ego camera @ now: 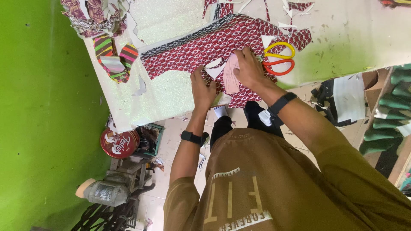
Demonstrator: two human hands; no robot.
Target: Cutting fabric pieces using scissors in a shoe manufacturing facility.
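A stack of red patterned fabric (205, 45) lies on the white table (342, 34). My left hand (201, 87) rests flat on the fabric's near edge, fingers together. My right hand (248, 68) presses a pink pattern piece (231, 79) onto the fabric, with the thumb along the piece's edge. Small white paper cut-outs (214, 68) lie between the two hands. Scissors with yellow and orange handles (278, 60) lie just right of my right hand. Each wrist wears a black band.
A white glittery sheet (167, 92) lies under the fabric. Striped colourful cut pieces (115, 60) and fabric scraps (94, 17) sit at the table's left end. Below it are a red round tin (119, 143) and a grey motor (105, 192). Green stacked items (391, 107) stand at the right.
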